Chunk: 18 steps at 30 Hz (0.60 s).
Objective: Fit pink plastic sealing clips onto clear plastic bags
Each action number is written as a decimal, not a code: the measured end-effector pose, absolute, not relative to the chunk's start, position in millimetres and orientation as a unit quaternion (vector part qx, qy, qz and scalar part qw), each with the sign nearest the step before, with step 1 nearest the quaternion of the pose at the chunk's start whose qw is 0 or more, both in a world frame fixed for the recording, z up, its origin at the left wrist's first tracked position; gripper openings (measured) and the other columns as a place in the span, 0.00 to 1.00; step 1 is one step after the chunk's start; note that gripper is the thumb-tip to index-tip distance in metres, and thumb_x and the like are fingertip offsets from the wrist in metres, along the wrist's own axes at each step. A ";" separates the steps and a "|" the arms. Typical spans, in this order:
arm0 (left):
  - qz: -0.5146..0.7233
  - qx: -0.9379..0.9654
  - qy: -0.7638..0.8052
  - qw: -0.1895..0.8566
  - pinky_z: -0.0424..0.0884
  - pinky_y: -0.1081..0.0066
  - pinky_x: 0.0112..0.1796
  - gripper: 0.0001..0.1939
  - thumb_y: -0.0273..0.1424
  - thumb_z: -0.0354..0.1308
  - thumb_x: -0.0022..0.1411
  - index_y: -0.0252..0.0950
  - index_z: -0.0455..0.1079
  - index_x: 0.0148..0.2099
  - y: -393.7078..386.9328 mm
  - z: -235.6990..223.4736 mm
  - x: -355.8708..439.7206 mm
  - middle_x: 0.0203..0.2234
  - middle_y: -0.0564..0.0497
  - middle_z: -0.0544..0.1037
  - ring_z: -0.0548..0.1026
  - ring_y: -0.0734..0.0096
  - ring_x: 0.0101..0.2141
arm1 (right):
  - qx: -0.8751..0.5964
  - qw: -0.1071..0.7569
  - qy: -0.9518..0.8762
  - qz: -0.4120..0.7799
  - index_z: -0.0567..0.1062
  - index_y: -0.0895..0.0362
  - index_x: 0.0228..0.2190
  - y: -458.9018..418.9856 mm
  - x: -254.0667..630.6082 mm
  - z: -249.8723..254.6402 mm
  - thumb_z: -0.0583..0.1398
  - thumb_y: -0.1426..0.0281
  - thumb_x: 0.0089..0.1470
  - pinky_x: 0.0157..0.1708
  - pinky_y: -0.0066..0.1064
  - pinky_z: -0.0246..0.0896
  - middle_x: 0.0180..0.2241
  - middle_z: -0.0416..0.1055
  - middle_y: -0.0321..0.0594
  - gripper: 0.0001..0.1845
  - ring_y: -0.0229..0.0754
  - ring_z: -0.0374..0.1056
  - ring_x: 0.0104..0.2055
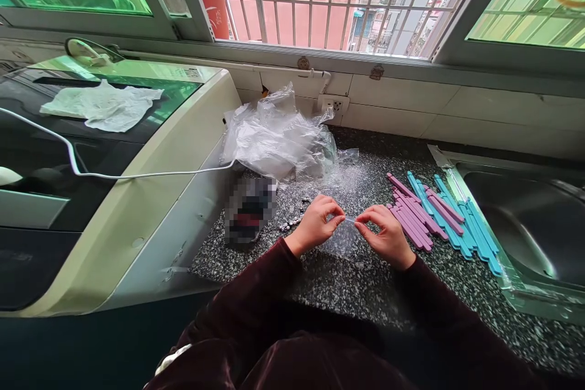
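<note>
Between my two hands a small clear plastic bag (342, 241) hangs over the speckled countertop. My left hand (320, 222) pinches one upper corner, thumb against fingers. At the opposite corner my right hand (382, 233) has the same kind of pinch. Just left of my left hand lie several small white and dark pieces (291, 223), too small to name. To the right of my right hand are several flat pink sticks (414, 219) and several flat blue sticks (479, 234), spread in loose rows.
A heap of clear plastic bags (283, 134) sits at the back, near a wall socket (336, 105). The sink (530, 213) borders the right side. On the left stands a large appliance (183, 152) with a white cable (150, 175) across it. A blurred dark item (250, 210) lies beside it.
</note>
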<state>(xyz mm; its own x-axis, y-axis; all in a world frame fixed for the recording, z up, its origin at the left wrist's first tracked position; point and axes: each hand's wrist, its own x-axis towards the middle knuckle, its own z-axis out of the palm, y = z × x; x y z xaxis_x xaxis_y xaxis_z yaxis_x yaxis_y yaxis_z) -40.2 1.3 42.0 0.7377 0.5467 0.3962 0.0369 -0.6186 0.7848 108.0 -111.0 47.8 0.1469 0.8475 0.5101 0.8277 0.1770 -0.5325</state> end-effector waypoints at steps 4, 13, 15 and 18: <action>0.307 0.841 0.185 0.406 0.61 0.66 0.38 0.07 0.27 0.56 0.55 0.36 0.67 0.25 2.6 38.6 -38.9 0.25 0.50 0.71 0.65 0.67 0.33 | -0.642 0.393 -0.658 0.006 0.71 0.54 0.24 -111.0 109.1 47.2 0.58 0.69 0.52 0.32 0.35 0.58 0.25 0.69 0.39 0.06 0.41 0.62 0.31; 0.290 0.858 0.173 0.387 0.61 0.66 0.38 0.05 0.27 0.55 0.55 0.36 0.68 0.28 1.3 38.8 -38.5 0.26 0.49 0.71 0.65 0.67 0.34 | -0.647 0.373 -0.665 -0.006 0.70 0.54 0.23 -110.0 109.9 44.6 0.57 0.69 0.53 0.32 0.35 0.57 0.25 0.69 0.39 0.07 0.41 0.62 0.31; 0.290 0.859 0.165 0.387 0.61 0.66 0.38 0.04 0.27 0.56 0.55 0.36 0.68 0.27 1.7 38.2 -38.4 0.26 0.50 0.71 0.65 0.67 0.34 | -0.646 0.369 -0.668 -0.003 0.70 0.54 0.23 -109.5 108.6 43.6 0.56 0.69 0.53 0.32 0.34 0.57 0.24 0.69 0.39 0.08 0.41 0.61 0.31; 0.287 0.860 0.161 0.389 0.61 0.66 0.37 0.06 0.27 0.56 0.55 0.36 0.68 0.26 2.7 36.5 -37.7 0.24 0.50 0.71 0.65 0.67 0.32 | -0.648 0.362 -0.670 -0.001 0.70 0.54 0.23 -108.4 107.5 42.0 0.56 0.70 0.53 0.32 0.34 0.56 0.24 0.68 0.39 0.08 0.41 0.61 0.30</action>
<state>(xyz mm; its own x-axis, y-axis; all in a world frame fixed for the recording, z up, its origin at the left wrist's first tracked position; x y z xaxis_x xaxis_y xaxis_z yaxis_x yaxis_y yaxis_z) -37.7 2.7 36.5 0.7834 0.5011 0.3677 0.0547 -0.6450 0.7623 107.5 -108.4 42.0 0.1027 0.8671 0.4874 0.8692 0.1600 -0.4679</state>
